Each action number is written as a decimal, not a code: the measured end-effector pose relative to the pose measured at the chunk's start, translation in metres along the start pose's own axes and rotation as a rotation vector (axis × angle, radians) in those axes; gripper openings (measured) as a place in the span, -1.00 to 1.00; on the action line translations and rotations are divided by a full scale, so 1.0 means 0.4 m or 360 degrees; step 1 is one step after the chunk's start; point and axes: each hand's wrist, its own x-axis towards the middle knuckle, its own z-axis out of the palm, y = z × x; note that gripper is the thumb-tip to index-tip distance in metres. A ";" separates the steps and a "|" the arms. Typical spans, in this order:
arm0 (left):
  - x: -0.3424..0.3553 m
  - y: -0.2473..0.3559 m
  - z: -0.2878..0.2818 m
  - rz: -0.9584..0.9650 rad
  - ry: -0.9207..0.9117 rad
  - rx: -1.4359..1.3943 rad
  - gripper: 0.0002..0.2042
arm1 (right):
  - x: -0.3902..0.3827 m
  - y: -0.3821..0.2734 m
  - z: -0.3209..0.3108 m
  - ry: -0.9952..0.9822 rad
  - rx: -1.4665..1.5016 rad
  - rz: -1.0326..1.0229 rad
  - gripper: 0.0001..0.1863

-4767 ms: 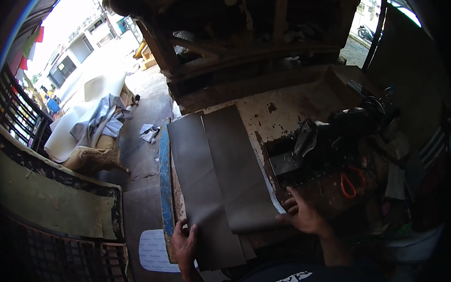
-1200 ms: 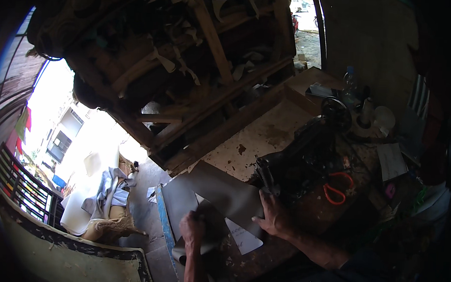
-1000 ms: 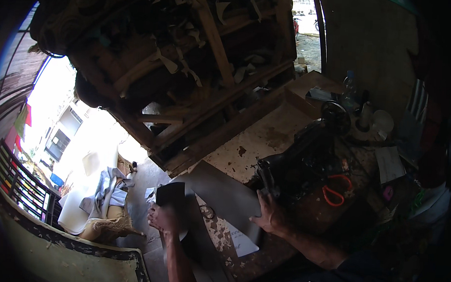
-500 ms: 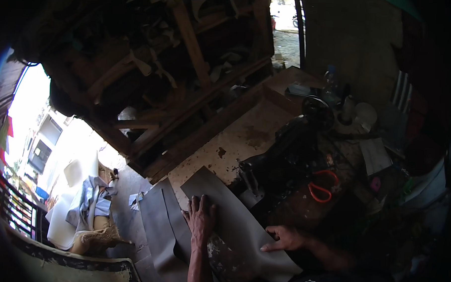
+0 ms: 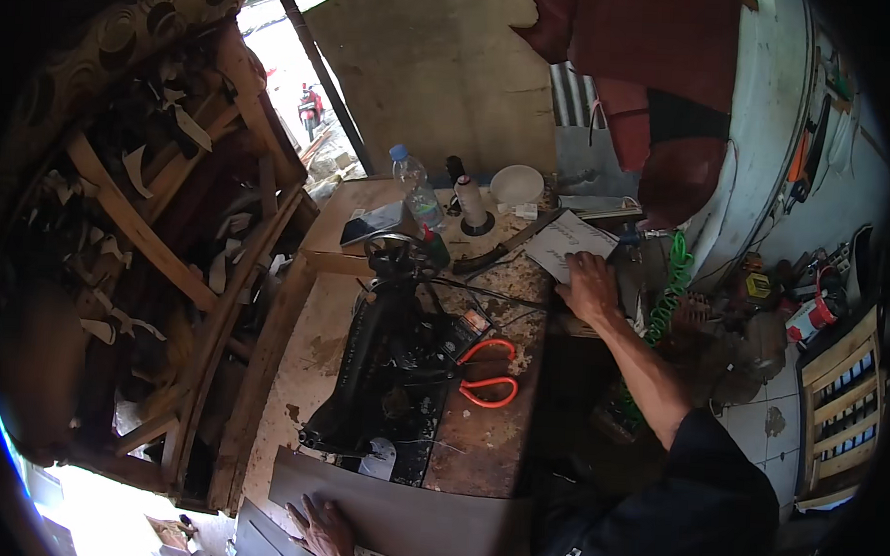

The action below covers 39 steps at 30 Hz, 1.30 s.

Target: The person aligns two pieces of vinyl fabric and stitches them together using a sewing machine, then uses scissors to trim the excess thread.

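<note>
My left hand (image 5: 324, 531) lies with its fingers spread on a dark grey flexible sheet (image 5: 408, 507), which runs across the near end of the sewing table. Below and left of that hand, part of a second grey sheet (image 5: 264, 538) shows. My right arm stretches to the far right side of the table. There my right hand (image 5: 592, 291) touches the near edge of a white sheet of paper with handwriting (image 5: 561, 241), fingers extended and thumb apart. Between the hands stands a black sewing machine (image 5: 369, 359), with orange-handled scissors (image 5: 488, 376) beside it.
A plastic bottle (image 5: 419, 189), a thread cone (image 5: 472, 205), a white round dish (image 5: 517, 185) and a phone-like dark slab (image 5: 376, 223) occupy the far end. A wooden rack of scraps (image 5: 152, 258) flanks the left. A green coiled hose (image 5: 672, 296) hangs at the right.
The view has swung to the right. My right hand has left the grey sheet and reached out to the paper. The left hand stays on the grey sheet.
</note>
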 end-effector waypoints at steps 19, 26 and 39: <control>-0.079 -0.060 -0.065 0.0294 0.0396 -0.0483 -0.66 | 0.009 0.155 0.073 -0.0675 0.1111 0.0792 -0.67; -0.170 0.051 -0.224 0.0233 0.0252 -0.0436 -0.65 | -0.001 0.103 -0.101 -0.0452 0.1440 0.0660 -0.72; -0.314 0.176 -0.161 0.0111 -0.0883 -0.3588 -0.36 | -0.234 -0.489 -0.357 -0.1858 0.2789 -0.1076 -0.82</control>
